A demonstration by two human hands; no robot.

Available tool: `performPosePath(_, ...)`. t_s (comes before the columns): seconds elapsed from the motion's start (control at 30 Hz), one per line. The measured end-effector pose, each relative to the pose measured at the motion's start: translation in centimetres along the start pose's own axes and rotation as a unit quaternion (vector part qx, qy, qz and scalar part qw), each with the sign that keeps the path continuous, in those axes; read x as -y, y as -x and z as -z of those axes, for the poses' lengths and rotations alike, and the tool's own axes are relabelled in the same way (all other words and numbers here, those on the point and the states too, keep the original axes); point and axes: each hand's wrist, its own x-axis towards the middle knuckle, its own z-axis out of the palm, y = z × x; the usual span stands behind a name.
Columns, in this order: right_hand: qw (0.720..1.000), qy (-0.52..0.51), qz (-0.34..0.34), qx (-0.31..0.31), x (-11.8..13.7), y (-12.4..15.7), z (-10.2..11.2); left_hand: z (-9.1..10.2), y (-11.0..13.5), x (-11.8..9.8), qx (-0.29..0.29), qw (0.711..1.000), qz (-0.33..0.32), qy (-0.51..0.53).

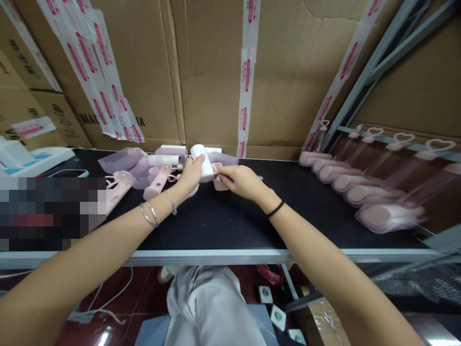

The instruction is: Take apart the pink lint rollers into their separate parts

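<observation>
My left hand (pixel 190 175) is closed around a white cylindrical roll (pixel 202 162) and holds it just above the black table (pixel 223 221). Right beside it, my right hand (pixel 239 181) pinches a pink plastic piece (pixel 220 182) against the roll's lower end. Both hands meet near the table's far middle. Behind and left of them lie pink handles (pixel 158 181), another white roll (pixel 166 160) and pink translucent covers (pixel 120 159).
A row of several finished pink rollers in clear wrap (pixel 360 185) lies at the right. Cardboard boxes (pixel 216 72) wall the back. A white device (pixel 32 161) sits at far left, a blurred patch beside it. A metal rack frame (pixel 382 62) leans at right.
</observation>
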Motion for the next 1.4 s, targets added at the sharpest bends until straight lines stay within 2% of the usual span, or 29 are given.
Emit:
performPosePath(0.17,0.999,0.028,-0.018,0.018,0.6,0.1,0.0,0.2,-0.3,0.4,-0.003,1.000,-0.026,-0.012)
performPosePath(0.33,0.996,0.032,0.023,0.075,1.3,-0.1,-0.1,0.3,-0.8,0.1,-0.003,0.999,-0.046,-0.013)
performPosePath(0.5,1.000,0.015,-0.026,0.006,1.0,-0.1,0.4,0.4,-1.0,-0.1,-0.007,0.998,-0.062,0.002)
performPosePath(0.63,1.000,0.000,-0.020,-0.022,0.7,0.0,0.5,0.2,-0.5,0.1,0.000,0.998,-0.053,-0.015)
performPosePath(0.9,1.000,0.013,0.006,-0.019,0.3,0.0,0.3,0.0,0.0,0.2,0.007,1.000,-0.023,-0.001)
performPosePath(1.03,0.999,0.029,0.003,-0.016,0.4,0.0,0.3,-0.1,0.1,0.3,0.006,1.000,-0.030,0.002)
performPosePath(1.23,0.996,0.085,-0.015,0.009,1.4,0.0,0.6,0.1,0.0,0.7,-0.028,0.998,-0.047,-0.026)
performPosePath(1.4,0.996,0.087,-0.009,0.024,1.4,0.0,0.6,0.0,0.1,1.0,-0.022,0.998,-0.051,-0.028)
